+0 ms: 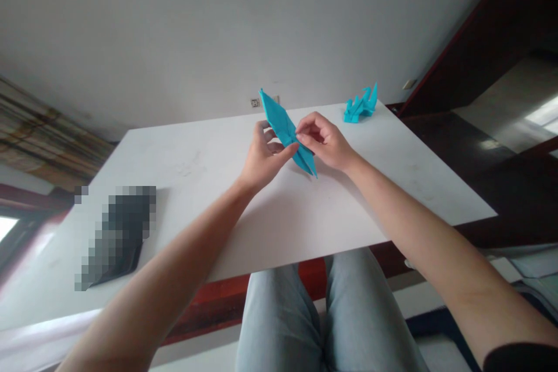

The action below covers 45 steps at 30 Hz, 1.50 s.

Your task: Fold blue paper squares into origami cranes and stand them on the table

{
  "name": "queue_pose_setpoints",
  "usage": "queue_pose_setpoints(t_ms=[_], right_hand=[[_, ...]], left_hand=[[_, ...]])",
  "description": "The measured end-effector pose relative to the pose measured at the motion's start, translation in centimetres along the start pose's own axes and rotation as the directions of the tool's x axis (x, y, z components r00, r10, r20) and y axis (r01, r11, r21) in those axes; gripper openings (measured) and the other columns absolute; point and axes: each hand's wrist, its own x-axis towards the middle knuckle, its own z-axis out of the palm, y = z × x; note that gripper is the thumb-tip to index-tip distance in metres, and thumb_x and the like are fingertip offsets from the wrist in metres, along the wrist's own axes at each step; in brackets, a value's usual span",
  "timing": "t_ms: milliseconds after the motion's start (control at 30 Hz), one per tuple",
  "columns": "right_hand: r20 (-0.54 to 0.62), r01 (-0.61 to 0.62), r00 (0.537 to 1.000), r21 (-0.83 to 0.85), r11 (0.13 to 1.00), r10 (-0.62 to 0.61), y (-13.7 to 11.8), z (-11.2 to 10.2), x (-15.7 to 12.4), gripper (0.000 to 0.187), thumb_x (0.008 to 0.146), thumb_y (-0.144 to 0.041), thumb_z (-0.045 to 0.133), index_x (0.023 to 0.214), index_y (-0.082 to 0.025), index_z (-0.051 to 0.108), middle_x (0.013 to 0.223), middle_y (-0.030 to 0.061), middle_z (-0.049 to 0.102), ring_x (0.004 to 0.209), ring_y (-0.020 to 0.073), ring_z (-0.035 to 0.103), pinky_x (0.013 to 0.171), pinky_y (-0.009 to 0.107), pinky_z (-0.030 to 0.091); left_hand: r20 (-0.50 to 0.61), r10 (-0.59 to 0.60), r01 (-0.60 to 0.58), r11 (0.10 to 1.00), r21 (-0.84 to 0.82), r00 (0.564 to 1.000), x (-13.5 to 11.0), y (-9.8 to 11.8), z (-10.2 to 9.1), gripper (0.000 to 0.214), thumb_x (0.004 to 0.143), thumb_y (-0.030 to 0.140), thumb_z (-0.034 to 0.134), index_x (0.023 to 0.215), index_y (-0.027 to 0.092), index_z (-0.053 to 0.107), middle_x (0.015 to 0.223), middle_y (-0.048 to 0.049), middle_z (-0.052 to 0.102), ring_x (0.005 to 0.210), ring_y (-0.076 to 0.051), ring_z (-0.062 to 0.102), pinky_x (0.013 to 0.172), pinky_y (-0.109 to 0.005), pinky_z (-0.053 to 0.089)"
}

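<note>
A long, narrow piece of folded turquoise origami paper (284, 129) stands tilted above the white table. My left hand (265, 154) supports it from the left, with the fingers curled near its middle. My right hand (325, 140) pinches the same paper at its middle between thumb and fingers. Farther off, near the table's far right corner, sits a folded turquoise origami figure (361, 106), with neither hand touching it.
The white table (305, 224) stands over my legs in pale blue jeans (283, 325). On its left lies a dark, pixelated object (115, 238). A wall socket (255, 103) sits behind the far edge. A dark wooden door frame (462, 40) stands at the right.
</note>
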Motion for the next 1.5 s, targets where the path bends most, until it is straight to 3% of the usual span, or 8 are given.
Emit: queue_pose_setpoints(t_ms=[167, 400, 533, 733, 900, 1167, 1367, 1500], right_hand=[[0.001, 0.042, 0.999, -0.081, 0.996, -0.042, 0.1, 0.0, -0.2, 0.038, 0.108, -0.064, 0.074, 0.117, -0.028, 0.068, 0.105, 0.0026, 0.073, 0.08, 0.0177, 0.061, 0.069, 0.031, 0.052], [0.021, 0.233, 0.972, -0.234, 0.944, -0.234, 0.1, -0.2, -0.2, 0.013, 0.11, -0.033, 0.07, 0.119, -0.025, 0.069, 0.099, -0.0002, 0.073, 0.069, 0.0123, 0.055, 0.062, 0.026, 0.044], [0.069, 0.265, 0.964, -0.252, 0.931, -0.256, -0.3, -0.1, -0.2, 0.009, 0.109, -0.026, 0.068, 0.117, -0.024, 0.069, 0.099, -0.001, 0.073, 0.065, 0.0098, 0.054, 0.062, 0.026, 0.043], [0.045, 0.219, 0.976, -0.208, 0.953, -0.215, -0.3, 0.1, -0.3, 0.008, 0.108, -0.027, 0.069, 0.116, -0.024, 0.069, 0.102, -0.0009, 0.074, 0.057, 0.0063, 0.051, 0.055, 0.025, 0.038], [-0.036, 0.077, 0.996, -0.035, 0.996, -0.078, 0.1, 0.4, -0.3, 0.021, 0.109, -0.044, 0.075, 0.118, -0.026, 0.068, 0.108, -0.0001, 0.069, 0.056, 0.0062, 0.054, 0.048, 0.024, 0.04], [-0.056, -0.056, 0.996, 0.128, 0.99, 0.063, 0.9, 1.1, 0.0, 0.051, 0.098, -0.068, 0.088, 0.107, -0.027, 0.06, 0.108, 0.0003, 0.07, 0.059, 0.0073, 0.051, 0.047, 0.024, 0.042], [-0.113, -0.112, 0.987, 0.044, 0.993, 0.116, 0.6, 0.7, 0.3, 0.054, 0.094, -0.067, 0.091, 0.093, -0.026, 0.055, 0.093, -0.0017, 0.067, 0.06, 0.0089, 0.05, 0.049, 0.025, 0.035], [-0.111, -0.122, 0.986, 0.041, 0.992, 0.126, 0.7, 0.4, 0.3, 0.042, 0.095, -0.054, 0.087, 0.095, -0.026, 0.055, 0.094, -0.0023, 0.067, 0.058, 0.0091, 0.055, 0.05, 0.026, 0.041]], left_hand=[[-0.003, -0.016, 0.016, 0.998, 0.066, 1.0, 0.1, -0.7, -0.7, 0.056, 0.105, 0.046, 0.085, 0.138, 0.031, 0.044, 0.127, -0.0072, 0.079, 0.091, -0.019, 0.086, 0.075, -0.032, 0.072], [-0.035, -0.21, 0.212, 0.976, 0.058, 0.977, -0.3, 0.7, -0.5, 0.07, 0.087, 0.036, 0.097, 0.138, 0.027, 0.05, 0.119, -0.0053, 0.079, 0.093, -0.023, 0.086, 0.075, -0.036, 0.072], [-0.005, -0.248, 0.248, 0.969, 0.021, 0.969, -0.6, 0.7, -0.3, 0.078, 0.08, 0.029, 0.099, 0.139, 0.026, 0.047, 0.111, -0.0027, 0.08, 0.091, -0.022, 0.084, 0.072, -0.032, 0.069], [-0.028, -0.224, 0.223, 0.974, -0.032, 0.974, 0.0, 0.1, -0.4, 0.059, 0.091, 0.025, 0.085, 0.137, 0.027, 0.047, 0.112, -0.0016, 0.081, 0.077, -0.015, 0.078, 0.067, -0.028, 0.062], [0.032, -0.149, 0.151, 0.987, -0.047, 0.988, 0.6, 0.3, -0.7, 0.027, 0.104, 0.035, 0.08, 0.119, 0.023, 0.062, 0.112, -0.0048, 0.082, 0.094, -0.018, 0.081, 0.081, -0.029, 0.065], [0.013, -0.033, 0.034, 0.995, -0.091, 0.999, 0.7, 1.4, -0.6, 0.055, 0.096, 0.07, 0.091, 0.097, 0.024, 0.062, 0.086, 0.0, 0.071, 0.077, -0.016, 0.07, 0.068, -0.028, 0.058], [0.062, -0.094, 0.088, 0.992, 0.093, 0.994, 0.3, 2.2, -1.1, 0.039, 0.098, 0.05, 0.09, 0.089, 0.022, 0.065, 0.079, -0.001, 0.074, 0.071, -0.015, 0.069, 0.067, -0.027, 0.051], [0.089, -0.1, 0.083, 0.981, 0.176, 0.991, 0.1, 3.0, -1.1, 0.029, 0.097, 0.038, 0.084, 0.085, 0.022, 0.063, 0.076, 0.0002, 0.073, 0.069, -0.014, 0.068, 0.067, -0.027, 0.05]])
